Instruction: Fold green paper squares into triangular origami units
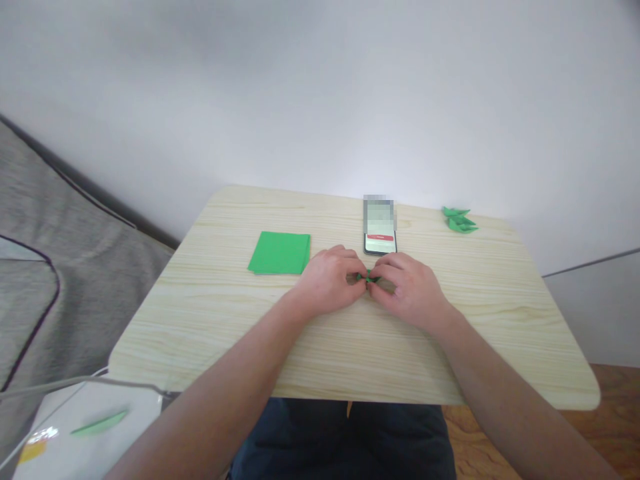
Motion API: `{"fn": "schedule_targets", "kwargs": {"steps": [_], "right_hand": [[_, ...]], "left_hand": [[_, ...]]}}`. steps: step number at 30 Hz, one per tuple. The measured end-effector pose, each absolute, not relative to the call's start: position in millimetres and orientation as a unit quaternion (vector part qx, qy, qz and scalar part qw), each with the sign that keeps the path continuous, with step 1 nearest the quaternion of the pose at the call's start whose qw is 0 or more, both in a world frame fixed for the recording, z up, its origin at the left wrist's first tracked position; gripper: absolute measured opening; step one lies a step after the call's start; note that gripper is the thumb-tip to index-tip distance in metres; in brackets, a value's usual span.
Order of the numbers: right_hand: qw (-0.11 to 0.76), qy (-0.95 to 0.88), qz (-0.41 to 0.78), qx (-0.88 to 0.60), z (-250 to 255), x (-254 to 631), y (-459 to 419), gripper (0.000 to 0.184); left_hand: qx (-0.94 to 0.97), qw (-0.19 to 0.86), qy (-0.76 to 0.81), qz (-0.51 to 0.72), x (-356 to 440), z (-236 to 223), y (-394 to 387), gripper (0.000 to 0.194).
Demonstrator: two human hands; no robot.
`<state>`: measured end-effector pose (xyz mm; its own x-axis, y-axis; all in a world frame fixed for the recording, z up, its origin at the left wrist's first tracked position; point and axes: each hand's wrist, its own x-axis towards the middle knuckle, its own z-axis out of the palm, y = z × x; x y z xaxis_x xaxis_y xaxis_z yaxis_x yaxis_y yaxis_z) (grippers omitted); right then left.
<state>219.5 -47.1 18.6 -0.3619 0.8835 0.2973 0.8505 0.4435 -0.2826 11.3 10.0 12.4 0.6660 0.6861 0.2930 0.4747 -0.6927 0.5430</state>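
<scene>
From the head view: directly between the two hands, a small folded green paper [369,276], near the middle of the table [200,320] from left to right. Pinched from the left by thumb and fingers of the left hand [333,280], from the right by those of the right hand [413,290]. Neither hand nearer; both touching, with fingertips almost meeting over the fold. Long axis apparently left to right, from one pinch to the other (mostly hidden by fingers, so hard to judge). Cannot tell the exact folded shape.

Far from the paper and slightly right, one phone [380,245], lying with its near end just beside the right hand's fingers. To the left, just beside the left hand, one stack of green squares [280,253], layers visible at the edges (cannot count the sheets). Well apart, toward the far right corner, folded green pieces [461,225], at least two, bunched too closely for a sure count.

In all: two hands, one paper in their grip, one stack, one phone, one table. Below the table at near left, one green strip [100,424] on a white surface [135,400].
</scene>
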Motion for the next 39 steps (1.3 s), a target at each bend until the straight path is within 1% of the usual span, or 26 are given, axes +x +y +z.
{"fn": "schedule_targets", "kwargs": {"steps": [4,9,16,21,29,39], "right_hand": [[0.194,-0.831,0.034,-0.519,20,219,-47,0.016],[0.202,-0.829,0.035,-0.521,17,219,-46,0.019],[0.238,-0.797,0.058,-0.553,10,216,-45,0.012],[0.245,-0.764,0.071,-0.593,9,207,-45,0.005],[0.205,-0.748,0.1,-0.623,16,202,-40,0.006],[0.223,-0.743,0.139,-0.615,17,204,-39,0.007]], "left_hand": [[0.888,0.216,0.321,0.247,10,11,11,0.015],[0.885,0.231,0.305,0.266,8,9,15,0.017],[0.88,0.249,0.294,0.277,5,8,16,0.02],[0.895,0.231,0.29,0.248,2,12,16,0.022],[0.908,0.201,0.302,0.21,2,18,14,0.02],[0.925,0.182,0.265,0.204,-2,15,19,0.021]]}}
